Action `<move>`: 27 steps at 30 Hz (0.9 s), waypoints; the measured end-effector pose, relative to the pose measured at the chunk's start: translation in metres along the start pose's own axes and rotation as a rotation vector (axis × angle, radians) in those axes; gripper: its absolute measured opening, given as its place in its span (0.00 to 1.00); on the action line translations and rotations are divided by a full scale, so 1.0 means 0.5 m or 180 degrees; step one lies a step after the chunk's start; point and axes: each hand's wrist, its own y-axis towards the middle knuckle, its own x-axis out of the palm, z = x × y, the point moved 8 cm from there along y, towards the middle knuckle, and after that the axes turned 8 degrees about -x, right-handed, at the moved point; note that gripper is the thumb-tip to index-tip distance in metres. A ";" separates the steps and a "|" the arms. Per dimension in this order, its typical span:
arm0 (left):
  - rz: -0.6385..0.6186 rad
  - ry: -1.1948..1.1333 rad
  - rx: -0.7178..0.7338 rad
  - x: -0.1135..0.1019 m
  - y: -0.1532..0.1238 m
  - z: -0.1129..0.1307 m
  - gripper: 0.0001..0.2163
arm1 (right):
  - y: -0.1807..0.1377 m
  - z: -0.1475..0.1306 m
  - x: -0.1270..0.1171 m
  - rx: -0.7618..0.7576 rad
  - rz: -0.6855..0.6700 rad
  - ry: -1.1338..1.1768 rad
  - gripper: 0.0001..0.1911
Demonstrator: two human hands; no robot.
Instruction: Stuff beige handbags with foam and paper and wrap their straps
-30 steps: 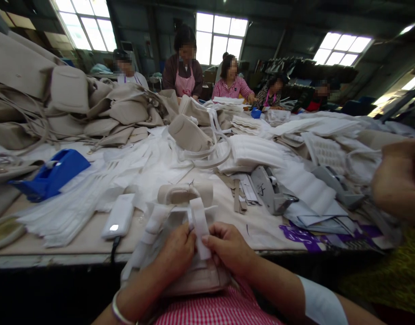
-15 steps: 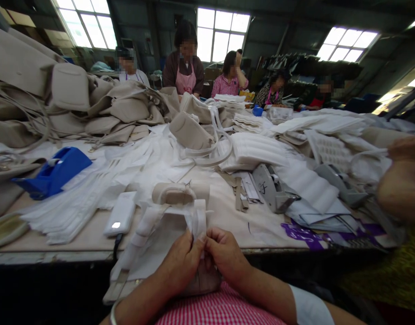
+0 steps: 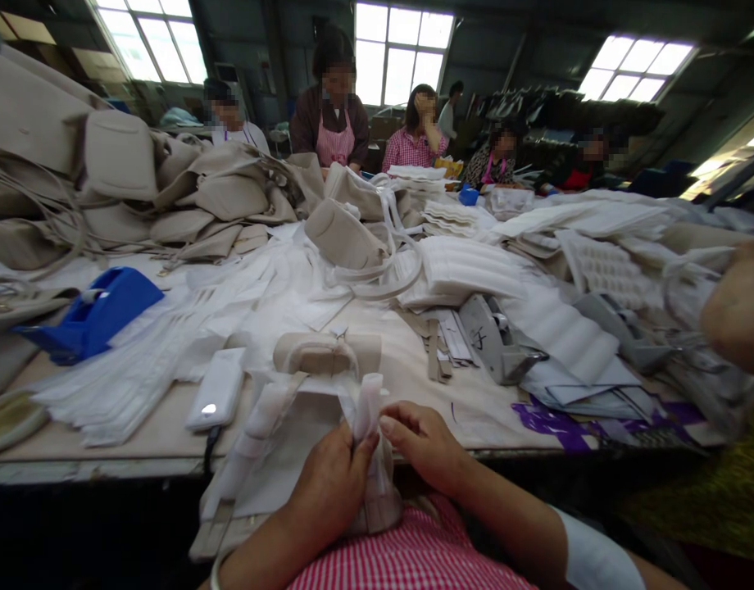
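Note:
A beige handbag [image 3: 272, 459] leans at the table's front edge against my lap, its sides padded with white foam sheet. My left hand [image 3: 333, 471] is closed on a strap wrapped in white foam [image 3: 370, 406] at the bag's right side. The wrap's upper end stands up above my thumb. Just to the right, my right hand [image 3: 429, 442] is open, its fingers bent and apart, with the fingertips close to the wrap. I cannot tell whether they touch it. The bag's rolled top and handle [image 3: 321, 354] lie on the table beyond my hands.
Left are a blue tape dispenser [image 3: 97, 315], white foam strips [image 3: 131, 385] and a white power bank [image 3: 217, 389] with a cable. Right stand grey tape dispensers [image 3: 493, 340]. Beige bags [image 3: 124, 156] pile up behind. A person's arm [image 3: 739, 307] reaches in at right; several people sit opposite.
My right hand has come off the wrapped strap and moved right, its fingers opening. My left hand keeps its grip, and the wrap's upper end now looks narrower and more folded around.

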 end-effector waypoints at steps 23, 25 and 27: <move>0.0067 0.0429 0.0465 -0.001 -0.008 -0.011 0.15 | 0.050 0.056 0.086 0.0892 0.0609 0.1293 0.10; 0.0150 0.0430 0.0516 -0.003 -0.004 -0.010 0.15 | 0.047 0.055 0.080 0.0915 0.0445 0.1222 0.11; 0.0197 0.0465 0.0548 -0.004 -0.001 -0.010 0.14 | 0.045 0.054 0.066 0.0921 0.0012 0.1034 0.14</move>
